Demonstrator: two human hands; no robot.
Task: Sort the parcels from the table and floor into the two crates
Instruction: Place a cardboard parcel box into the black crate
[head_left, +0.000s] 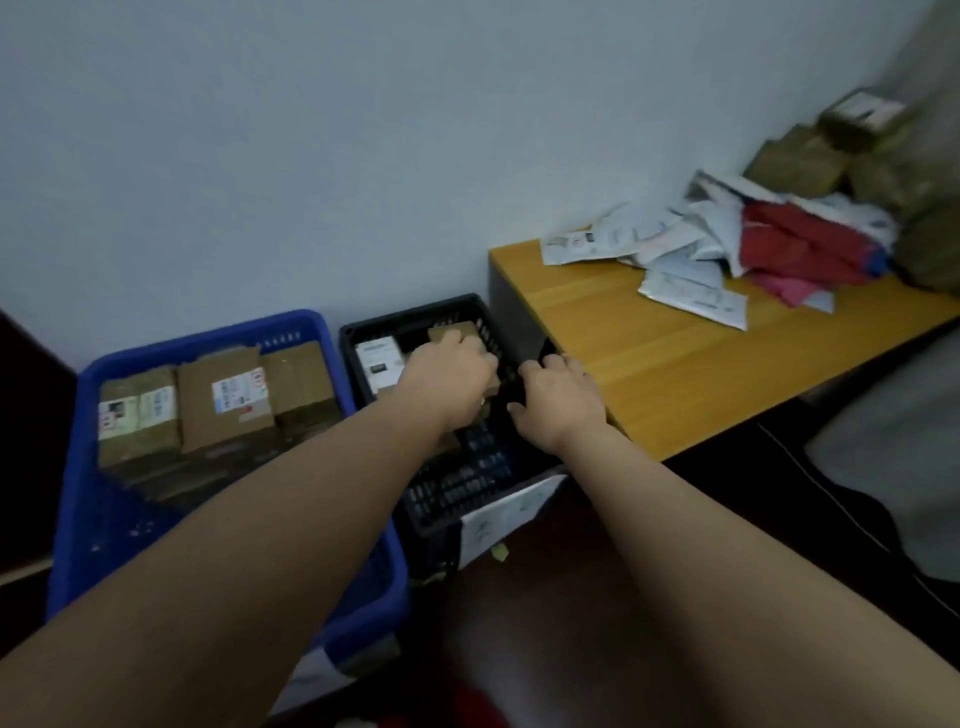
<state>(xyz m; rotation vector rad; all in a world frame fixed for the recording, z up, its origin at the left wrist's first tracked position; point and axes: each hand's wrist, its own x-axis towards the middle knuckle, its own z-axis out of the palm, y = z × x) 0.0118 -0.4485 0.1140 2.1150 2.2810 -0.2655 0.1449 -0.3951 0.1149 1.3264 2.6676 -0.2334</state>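
Brown cardboard parcel (457, 332) sits inside the black slotted plastic crate (415, 317), left hand (447, 374) curled over it; grip itself is hidden. Right hand (558, 397) hooks the crate's right rim, fingers bent. Blue plastic crate (202, 332) already holds several taped brown boxes (223, 400). Remaining: heap of white and red mailer bags (727, 249) and brown boxes (800, 156) on the wooden table (649, 364). Roughly midway, I'd judge.
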